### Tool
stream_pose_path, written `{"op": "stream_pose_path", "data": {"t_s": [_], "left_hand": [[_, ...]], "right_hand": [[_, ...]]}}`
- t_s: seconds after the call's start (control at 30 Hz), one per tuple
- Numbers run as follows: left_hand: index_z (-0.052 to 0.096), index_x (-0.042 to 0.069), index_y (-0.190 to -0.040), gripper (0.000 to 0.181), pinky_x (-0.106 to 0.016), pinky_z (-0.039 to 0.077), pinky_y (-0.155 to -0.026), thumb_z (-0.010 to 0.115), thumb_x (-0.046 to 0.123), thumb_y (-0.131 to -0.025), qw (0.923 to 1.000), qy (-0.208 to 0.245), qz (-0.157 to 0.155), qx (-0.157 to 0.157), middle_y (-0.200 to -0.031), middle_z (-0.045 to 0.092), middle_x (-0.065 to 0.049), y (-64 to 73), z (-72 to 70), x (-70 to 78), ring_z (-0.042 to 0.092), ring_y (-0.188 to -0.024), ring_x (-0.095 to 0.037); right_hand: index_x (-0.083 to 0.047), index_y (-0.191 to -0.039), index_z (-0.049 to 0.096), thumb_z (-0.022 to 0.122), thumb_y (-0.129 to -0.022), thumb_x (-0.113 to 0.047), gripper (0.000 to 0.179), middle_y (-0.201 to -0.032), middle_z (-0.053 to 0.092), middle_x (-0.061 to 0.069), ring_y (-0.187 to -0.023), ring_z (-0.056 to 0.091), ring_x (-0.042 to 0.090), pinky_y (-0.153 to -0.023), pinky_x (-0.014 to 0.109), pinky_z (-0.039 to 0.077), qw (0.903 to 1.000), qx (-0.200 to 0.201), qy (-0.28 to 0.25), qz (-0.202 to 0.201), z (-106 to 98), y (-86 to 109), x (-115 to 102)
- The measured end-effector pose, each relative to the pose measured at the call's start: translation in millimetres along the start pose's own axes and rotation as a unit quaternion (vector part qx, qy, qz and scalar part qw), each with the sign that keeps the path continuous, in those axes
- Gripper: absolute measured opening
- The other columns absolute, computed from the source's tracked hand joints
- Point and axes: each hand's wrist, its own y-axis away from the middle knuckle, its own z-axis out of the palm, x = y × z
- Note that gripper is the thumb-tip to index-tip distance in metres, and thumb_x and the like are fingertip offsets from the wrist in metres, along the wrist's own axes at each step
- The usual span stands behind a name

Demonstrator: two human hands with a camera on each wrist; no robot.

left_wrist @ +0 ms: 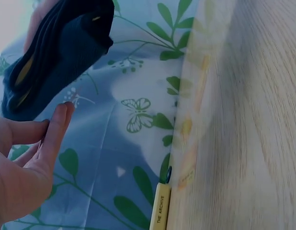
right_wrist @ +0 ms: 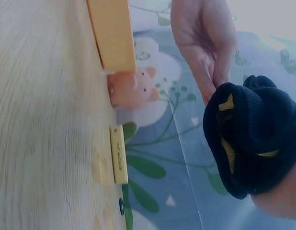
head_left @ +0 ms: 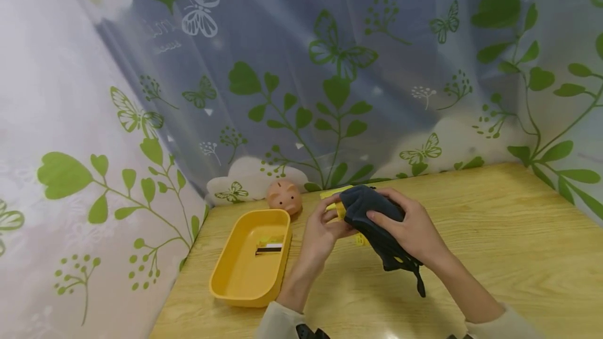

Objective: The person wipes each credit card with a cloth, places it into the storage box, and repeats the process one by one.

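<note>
Wood-grain counter (head_left: pixel 494 208), leafy printed curtain (head_left: pixel 292 30) behind it. Far left: yellow tray (head_left: pixel 216 284), with a black-and-white piece (head_left: pixel 269 248) lying inside, toward the tray's 2 o'clock. Pink pig figure (head_left: pixel 284 198) just beyond the tray's rim, at its 1 o'clock. Next, the hands, raised in front of the person. Left hand (head_left: pixel 320 234): released, fingers mostly straight, at the bundle's 9 o'clock, fingertips right by its edge; whether they touch, cannot tell. Behind, on the counter at the bundle's 10 o'clock, a yellow slab lettered THE ARCHIVE (left_wrist: pixel 160 206). Dark blue cloth bundle (head_left: pixel 372 211) held up over the counter, tilted, folds showing yellow patches inside; black strap end (head_left: pixel 421 284) dangles at its 5 o'clock. Right hand (head_left: pixel 414 224): grasping the bundle from 3 o'clock, thumb laid across the cloth on the near side.
</note>
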Motion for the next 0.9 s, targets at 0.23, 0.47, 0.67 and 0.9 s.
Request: {"op": "stream_pose_path", "data": {"t_s": [0.23,0.47,0.67,0.9], "left_hand": [[0.054,0.007,-0.147,0.068,-0.033,0.062,-0.082,0.06,-0.024,-0.087,0.9973,-0.07,0.024,0.001,-0.124,0.067,-0.017,1.4,4.2,4.0,0.07,-0.092,-0.02],[0.06,0.005,-0.137,0.059,-0.023,0.056,-0.07,0.064,-0.022,-0.084,0.9969,-0.074,0.026,0.011,-0.104,0.067,-0.009,2.0,5.4,8.4,0.065,-0.084,-0.013],[0.058,0.006,-0.142,0.065,-0.025,0.058,-0.073,0.062,-0.022,-0.084,0.9979,-0.061,0.024,0.005,-0.11,0.071,-0.015,3.1,4.5,8.7,0.066,-0.083,-0.014],[0.053,0.008,-0.148,0.066,-0.041,0.063,-0.086,0.064,-0.018,-0.088,0.9992,-0.031,0.025,-0.006,-0.119,0.073,-0.022,3.2,1.1,7.1,0.076,-0.097,-0.028]], "right_hand": [[-0.021,-0.141,0.062,0.075,-0.098,-0.032,0.047,-0.133,0.066,0.008,-0.108,0.069,0.027,-0.084,0.037,0.061,0.9999,-0.004,-0.012,-0.01,14.9,-1.1,-6.1],[-0.024,-0.137,0.065,0.077,-0.096,-0.031,0.043,-0.131,0.068,0.004,-0.107,0.069,0.025,-0.083,0.039,0.06,0.9997,0.007,0.004,-0.022,19.5,-1.6,-8.5],[-0.024,-0.135,0.068,0.079,-0.094,-0.032,0.043,-0.13,0.07,0.006,-0.107,0.07,0.029,-0.082,0.043,0.06,0.9987,0.032,0.034,-0.021,21.2,-0.6,-9.3],[-0.018,-0.136,0.068,0.08,-0.094,-0.029,0.044,-0.135,0.068,0.013,-0.115,0.068,0.039,-0.086,0.054,0.06,0.995,0.069,0.069,-0.02,19.0,0.9,-6.2]]}}
